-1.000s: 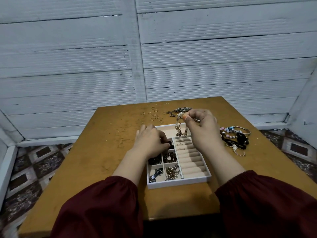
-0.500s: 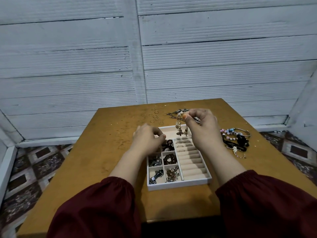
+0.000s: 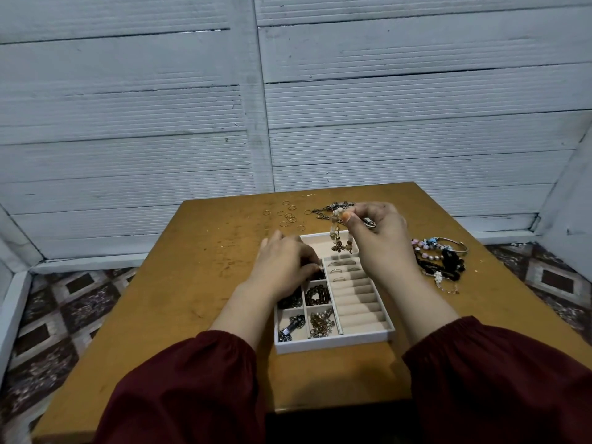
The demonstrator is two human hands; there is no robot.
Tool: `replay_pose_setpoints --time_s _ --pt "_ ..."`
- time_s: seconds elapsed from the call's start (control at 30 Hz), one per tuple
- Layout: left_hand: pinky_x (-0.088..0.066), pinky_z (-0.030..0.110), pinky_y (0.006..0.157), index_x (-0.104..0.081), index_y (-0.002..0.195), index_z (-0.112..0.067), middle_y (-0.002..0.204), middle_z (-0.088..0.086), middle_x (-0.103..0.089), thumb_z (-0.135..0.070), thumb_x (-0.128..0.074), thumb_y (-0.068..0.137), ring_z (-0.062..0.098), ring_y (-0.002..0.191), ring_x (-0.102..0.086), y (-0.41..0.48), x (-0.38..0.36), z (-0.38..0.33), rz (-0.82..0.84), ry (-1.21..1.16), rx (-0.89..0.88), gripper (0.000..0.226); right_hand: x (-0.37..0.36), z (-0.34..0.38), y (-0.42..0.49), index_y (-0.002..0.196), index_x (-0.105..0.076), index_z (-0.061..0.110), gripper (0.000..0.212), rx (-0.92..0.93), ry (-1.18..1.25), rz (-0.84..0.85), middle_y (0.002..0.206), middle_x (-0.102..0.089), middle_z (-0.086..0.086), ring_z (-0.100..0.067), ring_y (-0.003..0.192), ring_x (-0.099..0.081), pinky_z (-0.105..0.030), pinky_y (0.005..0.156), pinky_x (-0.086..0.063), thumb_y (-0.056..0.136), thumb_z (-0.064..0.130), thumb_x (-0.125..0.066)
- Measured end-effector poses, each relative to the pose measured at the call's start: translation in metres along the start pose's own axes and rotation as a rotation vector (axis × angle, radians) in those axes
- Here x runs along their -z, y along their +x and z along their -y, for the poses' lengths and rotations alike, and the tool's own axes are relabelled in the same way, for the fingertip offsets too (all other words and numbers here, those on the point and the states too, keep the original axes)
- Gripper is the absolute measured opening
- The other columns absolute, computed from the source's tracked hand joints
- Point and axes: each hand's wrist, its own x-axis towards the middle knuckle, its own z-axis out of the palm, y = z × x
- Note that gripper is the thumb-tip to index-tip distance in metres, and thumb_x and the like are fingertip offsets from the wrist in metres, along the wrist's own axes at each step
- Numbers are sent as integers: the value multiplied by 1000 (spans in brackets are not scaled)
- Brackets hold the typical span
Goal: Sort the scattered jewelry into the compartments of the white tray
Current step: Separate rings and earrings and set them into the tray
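lower edge of frame: two dark red sleeves (image 3: 192, 386), forearms reaching up-frame over a brown wooden table (image 3: 208, 283).

centre of frame: white tray (image 3: 333, 342), rectangular, cream-lined. left half divided into small square compartments, the four nearest filled with dark and brassy chain pieces. right half ribbed with ring rolls, a few thin rings (image 3: 341, 270) seated in the farthest rolls. one wide compartment across the far end.

left hand (image 3: 285, 267): over the farthest small compartments, fingers curled down onto a dark piece there; pinched or merely touched, cannot tell.

right hand (image 3: 381, 238): raised above the tray's far end, thumb and fingers clamped on a beaded strand (image 3: 334, 229) of pale cream and peach beads, with a dark metal cross charm (image 3: 340, 248) dangling over the wide compartment.

right of tray: heap of bracelets (image 3: 439, 257), pink, blue and black beads.

beyond tray, upper centre: loose gold rings (image 3: 288, 216) and dark chains (image 3: 323, 211), scattered on the table.
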Motion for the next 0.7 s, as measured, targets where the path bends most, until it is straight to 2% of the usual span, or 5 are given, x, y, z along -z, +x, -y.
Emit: replay_pose_setpoints --time_s 0.1,0.23,0.37,0.5,0.7 --pt "-30 33 79 -67 105 -37 97 -5 -51 -46 -59 88 15 95 -34 -1 -1 -1 -10 -6 61 21 -1 0 0 66 -55 40 23 4 -4 6 98 -51 14 -21 114 -50 -51 102 -37 87 34 -64" --pt "-34 33 84 -63 99 -33 99 2 -54 -46 -60 86 23 104 -45 -3 -1 -4 -41 7 94 19 -1 2 -1 67 -55 41 24 15 2 6 94 -48 18 -22 114 -50 -50 103 -36 87 33 -64" --pt "-29 35 85 -68 97 -29 104 -1 -54 -49 -57 86 21 108 -39 -4 -1 -7 -82 132 50 25 1 3 -1 66 -54 40 24 25 -4 1 99 -51 11 -22 114 -50 -50 103 -36 87 31 -64" --pt "-27 37 88 -71 90 -28 107 -2 -50 -42 -58 84 21 107 -33 -4 -1 -10 -81 157 68 20 2 4 -2 68 -55 41 22 18 -7 12 96 -48 16 -20 114 -49 -50 102 -36 87 34 -64" --pt "-23 34 80 -72 84 -28 101 -4 -50 -39 -59 80 20 103 -33 -5 0 -6 -32 32 112 17 3 7 -4 66 -55 40 24 24 -11 3 92 -45 24 -19 112 -50 -49 103 -36 87 33 -64"
